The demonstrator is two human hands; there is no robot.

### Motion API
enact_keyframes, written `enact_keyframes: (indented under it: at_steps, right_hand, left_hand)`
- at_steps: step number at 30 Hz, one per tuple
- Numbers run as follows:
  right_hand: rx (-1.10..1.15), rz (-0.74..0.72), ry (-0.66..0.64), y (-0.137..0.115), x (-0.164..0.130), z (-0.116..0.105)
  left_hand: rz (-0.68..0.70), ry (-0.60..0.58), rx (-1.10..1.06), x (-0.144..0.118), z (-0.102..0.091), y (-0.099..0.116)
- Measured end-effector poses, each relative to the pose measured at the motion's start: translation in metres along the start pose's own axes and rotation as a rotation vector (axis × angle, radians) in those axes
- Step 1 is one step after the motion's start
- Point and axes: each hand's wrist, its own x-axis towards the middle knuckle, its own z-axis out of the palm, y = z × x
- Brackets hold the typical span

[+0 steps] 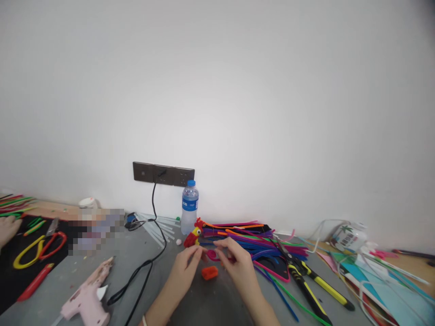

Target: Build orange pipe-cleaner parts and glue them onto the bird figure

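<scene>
A magenta pipe cleaner (212, 255), bent into a small coil, is between my two hands at the middle of the desk. My left hand (186, 265) pinches its left side with closed fingers. From the right, my right hand (237, 260) has thumb and fingers drawn together on the other side of the coil. Just below lies an orange block-like piece (210, 272), touched by neither hand. Behind my left hand stands a red and yellow figure (194, 235) with a round eye. Exact fingertip contact is partly hidden.
A water bottle (189, 210) stands by the wall. Pipe cleaners (234, 233) and yellow-black pliers (306, 276) lie to the right. Leftward are a pink glue gun (90, 296), its black cable (146, 267), scissors (42, 246) and another person's hand (9, 228).
</scene>
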Motion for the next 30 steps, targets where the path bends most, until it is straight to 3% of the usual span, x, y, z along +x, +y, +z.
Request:
enact_keyframes:
  at_steps: [7,12,16,24,30]
  right_hand:
    - [-0.018,-0.048,-0.094,-0.005,-0.003,0.006]
    - [0.008,-0.016,-0.17,0.0,-0.004,0.008]
    - [0.033,-0.062,-0.243,0.001,-0.006,0.011]
    - [0.005,-0.006,-0.243,-0.009,-0.005,0.01]
    - [0.043,0.066,-0.189,-0.012,-0.002,0.003]
  left_hand:
    - [-0.097,-0.025,-0.341,0.006,0.003,-0.013]
    - [-0.122,0.047,-0.516,0.007,0.002,-0.012]
    - [-0.127,0.072,-0.53,0.007,0.001,-0.009]
    - [-0.122,0.027,-0.457,0.004,0.0,-0.003]
    - [-0.169,0.039,-0.547,0.003,0.0,-0.001]
